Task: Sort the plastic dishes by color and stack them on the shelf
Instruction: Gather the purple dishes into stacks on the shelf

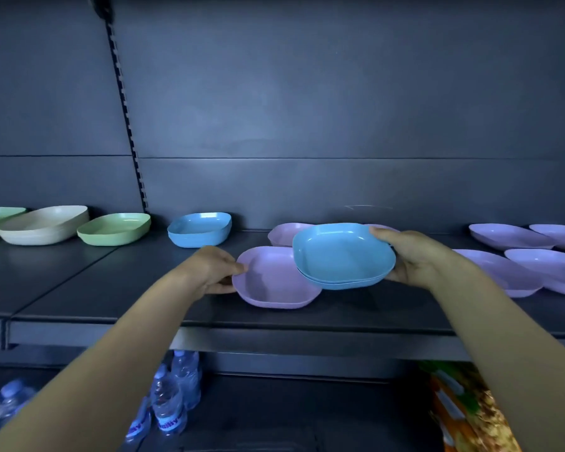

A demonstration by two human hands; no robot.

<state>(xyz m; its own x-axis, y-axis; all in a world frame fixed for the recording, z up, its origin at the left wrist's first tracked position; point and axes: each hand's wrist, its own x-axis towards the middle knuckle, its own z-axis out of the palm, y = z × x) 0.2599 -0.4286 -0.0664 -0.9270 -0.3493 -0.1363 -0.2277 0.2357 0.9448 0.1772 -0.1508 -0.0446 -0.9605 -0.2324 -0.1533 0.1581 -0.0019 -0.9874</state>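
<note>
Two nested sky-blue square plastic dishes point(341, 256): mid-frame, held just above the dark shelf board point(111, 288). They overlap the right corner of a lilac square plastic dish point(271, 282), which sits near the shelf's front edge.

Handling (judgement): thin moulded plastic, so light, stiff and unlikely to break. The surface is smooth, and a nested pair may slide apart if tipped. Best taken at the raised rim, thumb on top and fingers beneath, and kept level.

Right hand point(415, 259): clamped on the right rim of the blue pair, thumb over the top edge, fingers curled underneath. It carries both dishes.

Left hand point(216, 269): fingers closed narrowly on the left rim of the lilac dish. Cannot tell whether that dish is lifted or resting on the shelf.

Outward, left: a stack of blue dishes point(199, 230) against the back panel, probably where the held pair goes. Then a pale green dish point(115, 228), a cream dish point(44, 225), and more green at the frame edge.

Behind: a second lilac dish point(282, 233), partly hidden.

Right: loose lilac dishes point(509, 236) spread about, not yet gathered.

Lower shelf: water bottles point(170, 396) and an orange packet point(463, 406).
</note>
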